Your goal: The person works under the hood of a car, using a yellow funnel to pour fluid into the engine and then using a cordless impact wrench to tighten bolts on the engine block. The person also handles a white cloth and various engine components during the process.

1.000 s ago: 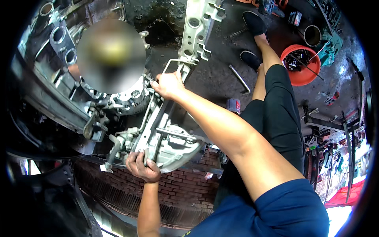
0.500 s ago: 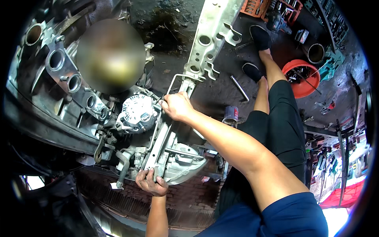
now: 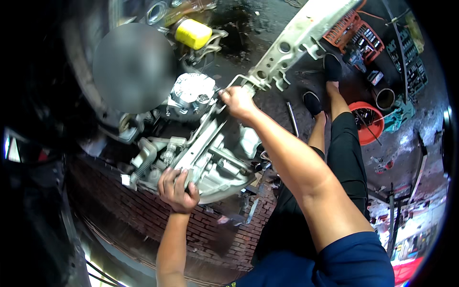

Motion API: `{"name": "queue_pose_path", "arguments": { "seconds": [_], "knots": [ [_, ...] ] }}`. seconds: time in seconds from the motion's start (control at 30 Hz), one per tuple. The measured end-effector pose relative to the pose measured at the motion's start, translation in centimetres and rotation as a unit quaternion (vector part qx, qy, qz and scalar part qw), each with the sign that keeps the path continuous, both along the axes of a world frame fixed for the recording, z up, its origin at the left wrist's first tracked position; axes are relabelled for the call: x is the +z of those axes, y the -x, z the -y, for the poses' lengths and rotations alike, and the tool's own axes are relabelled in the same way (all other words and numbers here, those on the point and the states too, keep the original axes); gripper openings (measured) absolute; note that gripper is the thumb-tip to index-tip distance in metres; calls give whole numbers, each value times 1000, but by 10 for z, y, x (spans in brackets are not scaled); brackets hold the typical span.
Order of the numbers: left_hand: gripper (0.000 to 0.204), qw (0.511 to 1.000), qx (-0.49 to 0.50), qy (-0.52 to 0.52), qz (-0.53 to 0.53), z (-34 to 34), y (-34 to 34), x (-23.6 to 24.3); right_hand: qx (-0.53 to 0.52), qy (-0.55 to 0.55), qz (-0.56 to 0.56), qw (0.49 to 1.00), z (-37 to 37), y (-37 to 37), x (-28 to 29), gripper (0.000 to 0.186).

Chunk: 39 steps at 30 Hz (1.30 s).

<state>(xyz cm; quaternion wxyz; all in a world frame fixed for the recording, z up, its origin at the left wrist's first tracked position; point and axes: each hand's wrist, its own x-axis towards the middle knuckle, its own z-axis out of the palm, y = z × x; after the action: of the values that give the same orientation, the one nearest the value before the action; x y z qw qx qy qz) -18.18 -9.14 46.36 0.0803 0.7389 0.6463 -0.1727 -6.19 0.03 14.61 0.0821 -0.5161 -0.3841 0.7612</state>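
Note:
A long pale metal beam (image 3: pixel 197 143) crosses the middle, from the upper right down to the lower left. At its near end my left hand (image 3: pixel 178 191) curls its fingers over the edge, beside a headlight housing (image 3: pixel 229 184). Higher up, my right hand (image 3: pixel 237 102) lies across the beam's narrow part, thumb and fingers pinched together; a small dark thing shows at their tips, too small to name. A thin bent rod (image 3: pixel 239 76) arches just beyond that hand. Close to its left is a silver alternator (image 3: pixel 193 89), blurred and bright.
A yellow filter (image 3: pixel 193 33) sits on the engine at the upper left, where a grey disc hides part. To the right are a red bucket (image 3: pixel 366 136) of metal parts, orange tool cases (image 3: pixel 342 31), a steel bar (image 3: pixel 292 118) and a metal cylinder (image 3: pixel 384 98). Bricks (image 3: pixel 205 229) pave below.
The whole view has swung, so the beam, alternator and hands sit differently in it, and the yellow filter shows. Both hands stay at about the same places on the beam.

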Motion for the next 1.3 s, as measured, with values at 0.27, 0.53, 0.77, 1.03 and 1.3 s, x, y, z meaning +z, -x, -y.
{"name": "queue_pose_path", "arguments": {
  "seconds": [0.27,0.53,0.77,1.03,1.3],
  "knots": [
    [42,995,-6,-6,101,-35,14,11,-14,-31,58,998,6,19,-24,50],
    [27,986,31,-103,129,-27,12,7,-37,-2,3,999,7,6,-13,49],
    [11,977,39,-159,134,-19,14,7,-45,-4,4,999,13,18,-34,49],
    [10,968,50,-178,168,-15,20,5,-35,-44,13,998,17,13,-49,48],
    [14,964,79,-186,172,-13,26,12,-75,-67,-49,994,14,4,-21,38]
  ]
}}
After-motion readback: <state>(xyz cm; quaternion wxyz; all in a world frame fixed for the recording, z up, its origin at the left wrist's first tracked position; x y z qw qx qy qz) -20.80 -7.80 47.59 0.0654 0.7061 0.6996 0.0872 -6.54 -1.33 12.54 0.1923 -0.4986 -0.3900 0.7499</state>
